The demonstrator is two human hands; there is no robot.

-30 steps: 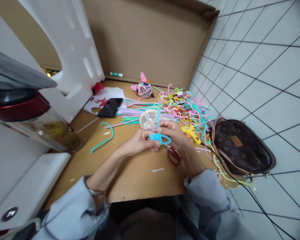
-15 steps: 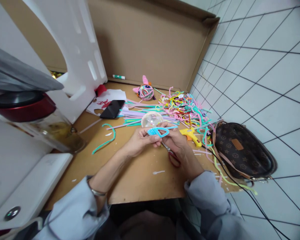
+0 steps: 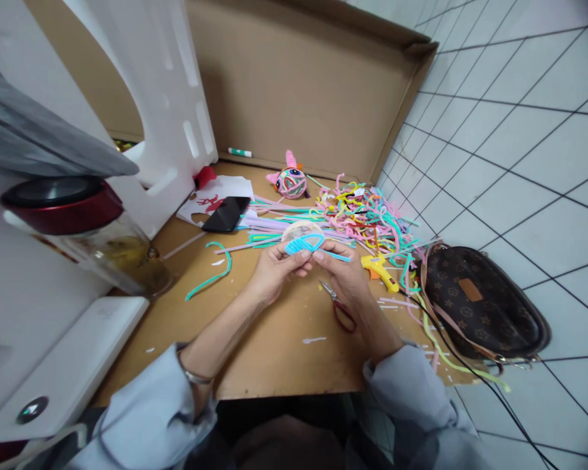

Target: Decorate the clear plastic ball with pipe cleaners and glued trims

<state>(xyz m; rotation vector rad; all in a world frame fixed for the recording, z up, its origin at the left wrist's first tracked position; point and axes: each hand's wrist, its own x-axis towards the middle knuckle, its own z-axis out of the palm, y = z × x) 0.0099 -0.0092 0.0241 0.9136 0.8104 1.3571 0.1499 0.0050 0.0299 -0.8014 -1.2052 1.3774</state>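
Both my hands meet over the middle of the brown board. My left hand [image 3: 274,267] pinches a blue pipe cleaner loop [image 3: 302,244] with a coiled part at its left end. My right hand [image 3: 340,269] grips the same loop from the right, and its loose blue tail sticks out past my fingers. Just behind the loop lies a clear plastic ball [image 3: 301,230]. Red-handled scissors [image 3: 340,307] lie on the board under my right wrist.
A heap of coloured pipe cleaners [image 3: 362,212] and a yellow glue gun [image 3: 379,269] lie to the right. A brown handbag [image 3: 480,303] sits at the right edge. A black phone [image 3: 226,213], a pink wrapped ball figure [image 3: 290,180], a green pipe cleaner [image 3: 210,274] and a glass jar [image 3: 102,248] are further left.
The blue tail pointed up, then swung down to the right as my hands turned the loop flat. The view shifted a little, and my hands sit slightly higher.
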